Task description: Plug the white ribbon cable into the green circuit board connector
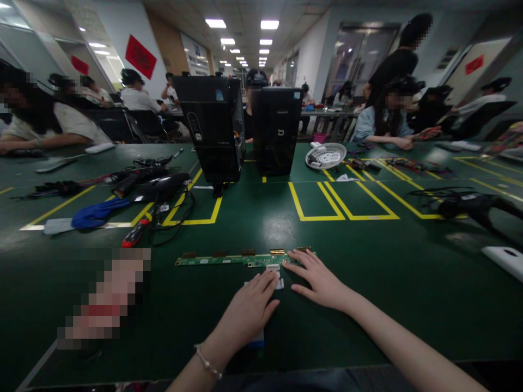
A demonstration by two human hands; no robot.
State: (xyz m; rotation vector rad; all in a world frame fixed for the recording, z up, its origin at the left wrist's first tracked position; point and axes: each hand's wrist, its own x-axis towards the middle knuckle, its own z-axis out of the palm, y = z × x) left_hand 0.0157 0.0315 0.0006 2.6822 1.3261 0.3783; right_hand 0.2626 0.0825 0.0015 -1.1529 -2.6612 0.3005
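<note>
A long narrow green circuit strip (pixel 220 259) lies across the green table in front of me. My right hand (pixel 318 277) rests with fingers spread flat, its fingertips touching the strip's right end. My left hand (pixel 249 310) lies palm down just below the strip, fingers stretched toward a small white connector piece (pixel 278 275) at the strip's lower edge. A pale flat ribbon (pixel 257 340) shows partly under my left hand. A bead bracelet sits on my left wrist.
Two black computer towers (pixel 216 130) (pixel 275 128) stand beyond the strip inside yellow floor-tape boxes. A red-handled screwdriver (pixel 134 234), black cables and a blue cloth (pixel 96 213) lie left. A white basket (pixel 326 155) sits right of the towers. Several people sit around the table.
</note>
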